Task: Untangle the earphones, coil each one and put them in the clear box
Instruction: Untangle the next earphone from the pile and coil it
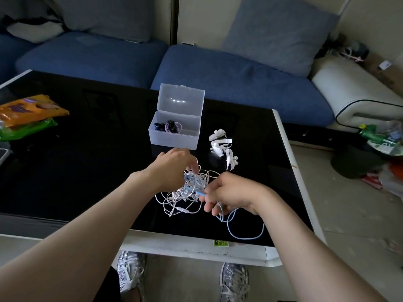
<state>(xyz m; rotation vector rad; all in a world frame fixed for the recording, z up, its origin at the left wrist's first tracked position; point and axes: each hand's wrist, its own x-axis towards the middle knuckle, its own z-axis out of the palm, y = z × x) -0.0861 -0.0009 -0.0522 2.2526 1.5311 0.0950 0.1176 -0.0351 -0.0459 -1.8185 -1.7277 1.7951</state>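
A tangle of white and light-blue earphone cables [185, 197] lies on the black table top near its front edge. My left hand [174, 166] pinches the top of the tangle with curled fingers. My right hand [231, 192] grips the light-blue cable [244, 232], whose loose loop trails toward the table's front right. Behind the tangle stands the clear box [174, 140], lid open, with coiled purple and dark earphones [169, 127] inside.
A pile of white clips or ties [222, 147] lies right of the box. Orange and green snack bags [28, 114] sit at the table's left. The white table edge [196, 247] runs in front; a blue sofa [239, 77] lies behind.
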